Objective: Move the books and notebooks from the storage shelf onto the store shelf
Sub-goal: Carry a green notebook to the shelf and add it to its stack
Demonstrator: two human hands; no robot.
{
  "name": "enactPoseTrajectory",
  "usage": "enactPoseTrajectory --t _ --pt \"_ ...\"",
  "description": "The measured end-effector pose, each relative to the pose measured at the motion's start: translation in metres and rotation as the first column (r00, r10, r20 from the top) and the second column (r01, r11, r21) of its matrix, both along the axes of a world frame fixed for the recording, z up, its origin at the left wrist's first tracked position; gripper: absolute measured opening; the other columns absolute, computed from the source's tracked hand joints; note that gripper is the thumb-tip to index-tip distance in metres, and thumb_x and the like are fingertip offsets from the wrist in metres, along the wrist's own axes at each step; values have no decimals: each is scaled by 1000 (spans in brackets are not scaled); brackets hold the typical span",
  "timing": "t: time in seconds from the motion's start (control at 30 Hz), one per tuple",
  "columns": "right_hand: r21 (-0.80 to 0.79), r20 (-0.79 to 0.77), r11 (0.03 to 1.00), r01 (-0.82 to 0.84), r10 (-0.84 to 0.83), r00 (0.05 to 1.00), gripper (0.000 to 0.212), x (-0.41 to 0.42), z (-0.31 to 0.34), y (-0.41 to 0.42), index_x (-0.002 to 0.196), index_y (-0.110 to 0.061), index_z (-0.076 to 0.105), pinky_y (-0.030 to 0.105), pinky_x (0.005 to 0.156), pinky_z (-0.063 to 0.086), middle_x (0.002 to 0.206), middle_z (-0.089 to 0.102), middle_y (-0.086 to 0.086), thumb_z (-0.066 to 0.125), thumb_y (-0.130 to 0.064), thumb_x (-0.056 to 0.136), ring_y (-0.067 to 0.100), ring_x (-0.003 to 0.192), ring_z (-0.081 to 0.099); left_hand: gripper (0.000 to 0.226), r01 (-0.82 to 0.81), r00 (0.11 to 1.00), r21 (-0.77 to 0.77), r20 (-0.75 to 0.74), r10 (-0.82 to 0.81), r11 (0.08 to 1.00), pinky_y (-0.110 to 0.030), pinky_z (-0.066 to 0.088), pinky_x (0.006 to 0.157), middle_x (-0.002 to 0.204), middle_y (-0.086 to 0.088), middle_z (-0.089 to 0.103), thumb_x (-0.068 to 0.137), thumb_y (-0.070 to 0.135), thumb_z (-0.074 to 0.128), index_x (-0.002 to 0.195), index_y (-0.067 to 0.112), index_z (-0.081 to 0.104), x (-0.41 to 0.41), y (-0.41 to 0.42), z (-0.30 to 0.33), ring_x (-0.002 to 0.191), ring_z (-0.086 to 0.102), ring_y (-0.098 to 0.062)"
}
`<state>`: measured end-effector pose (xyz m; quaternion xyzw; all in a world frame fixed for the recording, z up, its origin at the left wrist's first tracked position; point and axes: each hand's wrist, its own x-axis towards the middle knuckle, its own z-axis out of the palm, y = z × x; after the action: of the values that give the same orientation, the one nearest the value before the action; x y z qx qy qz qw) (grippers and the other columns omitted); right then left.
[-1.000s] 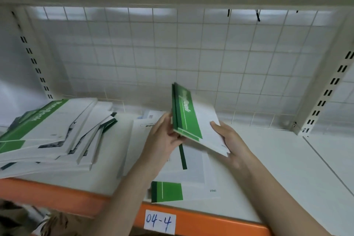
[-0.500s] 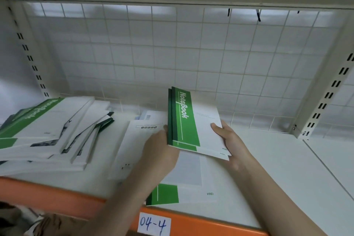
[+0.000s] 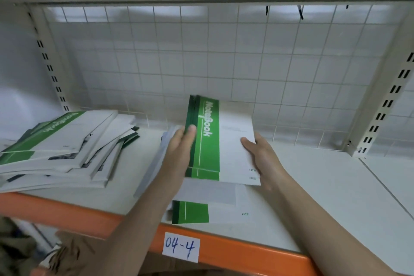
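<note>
White shelf with orange lip. Left of its "04-4" label, a slumped notebook pile. Above the label, left hand and right hand clasp seemingly two green notebooks over flat ones.

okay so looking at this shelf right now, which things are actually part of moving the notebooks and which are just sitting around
Part of the job:
- held notebooks, gripped by left hand and right hand
- notebook lying flat underneath
- slumped notebook pile
- shelf board

Just there:
- handwritten label 04-4
- wire grid back panel
- slotted upright
</note>
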<state>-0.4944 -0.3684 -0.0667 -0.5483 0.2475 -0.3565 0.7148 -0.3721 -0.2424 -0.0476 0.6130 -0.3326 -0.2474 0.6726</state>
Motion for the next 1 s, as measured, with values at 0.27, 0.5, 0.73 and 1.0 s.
enactPoseTrajectory --t 0.27,0.5,0.73,1.0 --pt "-616 47 788 29 0 999 43 13 -9 13 141 -19 35 34 96 49 123 64 -4 41 -8 100 14 113 62 16 -195 886 -226 376 270 954 -27 50 64 91 2 59 98 7 44 107 20 42 26 0 -16 74 57 -14" --pt "-647 92 760 62 -3 996 33 17 -14 12 132 -16 41 26 90 49 113 69 -7 42 -10 99 11 106 64 17 -96 943 -283 280 178 954 -7 44 73 98 14 56 102 11 33 107 26 39 28 -3 -26 82 55 9" --pt "-664 -115 747 -27 -67 991 34 25 -30 1 128 -35 42 11 100 34 122 51 -35 36 -14 102 -13 117 46 19 -86 958 -44 271 95 995 -16 42 79 115 4 59 101 13 39 117 19 43 42 -8 -41 97 55 1" --pt "-661 -128 750 -21 -85 988 21 25 -29 2 108 -25 44 4 80 37 101 54 -24 38 -7 101 -20 89 49 15 -139 949 -110 270 164 984 -4 44 64 94 12 60 103 18 33 109 21 47 36 -5 -39 70 54 13"
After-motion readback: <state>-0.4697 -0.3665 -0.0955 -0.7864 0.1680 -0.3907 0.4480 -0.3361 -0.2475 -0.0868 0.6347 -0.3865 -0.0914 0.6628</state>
